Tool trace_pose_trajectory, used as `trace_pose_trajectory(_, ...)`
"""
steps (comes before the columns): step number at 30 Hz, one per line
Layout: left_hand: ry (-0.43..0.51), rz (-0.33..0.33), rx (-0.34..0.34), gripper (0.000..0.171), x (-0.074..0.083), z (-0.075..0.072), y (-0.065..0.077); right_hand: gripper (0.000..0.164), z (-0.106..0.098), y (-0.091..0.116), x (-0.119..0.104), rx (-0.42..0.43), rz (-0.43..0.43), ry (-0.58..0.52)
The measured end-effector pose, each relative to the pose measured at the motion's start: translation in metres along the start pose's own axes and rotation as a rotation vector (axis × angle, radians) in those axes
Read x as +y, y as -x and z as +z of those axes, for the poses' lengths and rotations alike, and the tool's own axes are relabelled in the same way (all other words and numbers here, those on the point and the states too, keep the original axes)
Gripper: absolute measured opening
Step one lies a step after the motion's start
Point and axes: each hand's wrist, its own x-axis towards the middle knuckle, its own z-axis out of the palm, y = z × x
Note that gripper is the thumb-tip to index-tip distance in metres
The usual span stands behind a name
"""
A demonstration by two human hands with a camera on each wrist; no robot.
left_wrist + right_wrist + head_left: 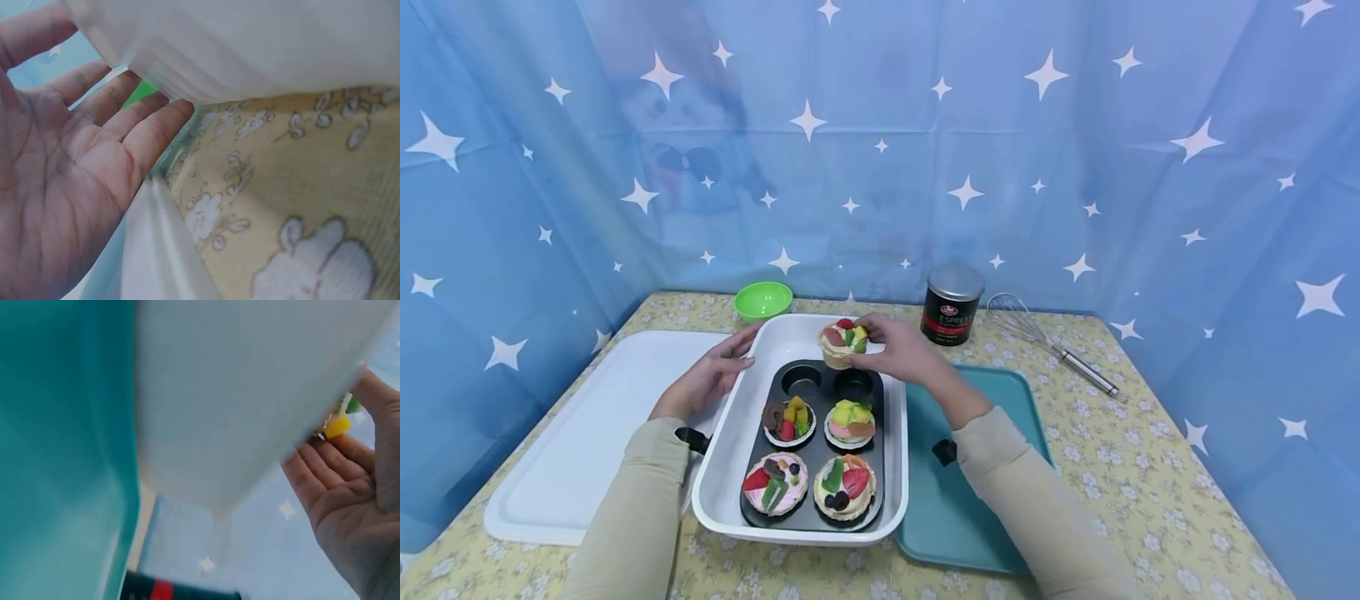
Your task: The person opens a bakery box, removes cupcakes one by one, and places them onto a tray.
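My right hand (898, 350) pinches a toy cupcake (835, 343) with fruit-like pieces on cream, above the far wells of a dark muffin pan (817, 462). A yellow piece on this cupcake (338, 427) shows past the fingers in the right wrist view. Several other topped cupcakes (850, 421) sit in the middle and near wells. The pan lies inside a deep white dish (721, 492). At the dish's left side, my left hand (709, 379) touches the outer wall with nearly straight fingers; its palm (69, 169) faces the left wrist camera.
A white tray (572, 450) lies on the left, a teal tray (973, 517) on the right. Behind stand a green bowl (763, 300) and a black espresso tin (951, 312). A whisk (1060, 350) lies at the far right on the flowered tablecloth (1150, 500).
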Motion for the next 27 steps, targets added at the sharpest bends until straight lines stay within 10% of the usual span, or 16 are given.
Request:
trace_pose_trajectory(14, -0.019, -0.021, -0.020, 0.075, 0.003, -0.001, 0.001, 0.063, -0.058, 0.053, 0.038, 0.133, 0.122, 0.010)
trace_pose_trajectory(27, -0.014, -0.017, -0.036, 0.074, 0.002, 0.000, 0.003, 0.055, -0.061, 0.064, 0.079, 0.129, 0.182, -0.027)
